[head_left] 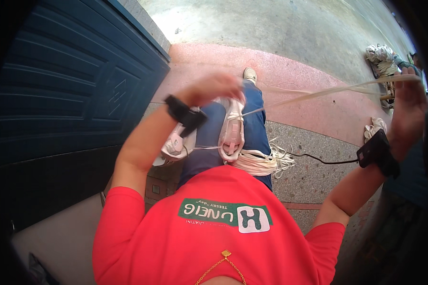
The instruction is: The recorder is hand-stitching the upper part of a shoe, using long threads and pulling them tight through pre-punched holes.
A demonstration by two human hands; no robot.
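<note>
A white sneaker [232,135] with a pale pink inside lies on my lap. My left hand [218,88], smeared by motion, is at the far end of this sneaker; its fingers cannot be made out. A pale shoelace [309,96] runs taut from the sneaker's eyelets far out to the right. My raised right hand [410,102] has the lace across its fingers and holds it stretched. A second white sneaker [176,142] lies at my left thigh, partly behind my left forearm. On my right thigh rests a bundle of loose white laces [257,162].
A dark blue panelled door [81,80] stands close on the left. At the far right are a heap of white laces [380,54] and another white shoe [375,128]. A black cable [318,160] runs to my right wrist device. Pink and speckled floor [299,114] lies around my legs.
</note>
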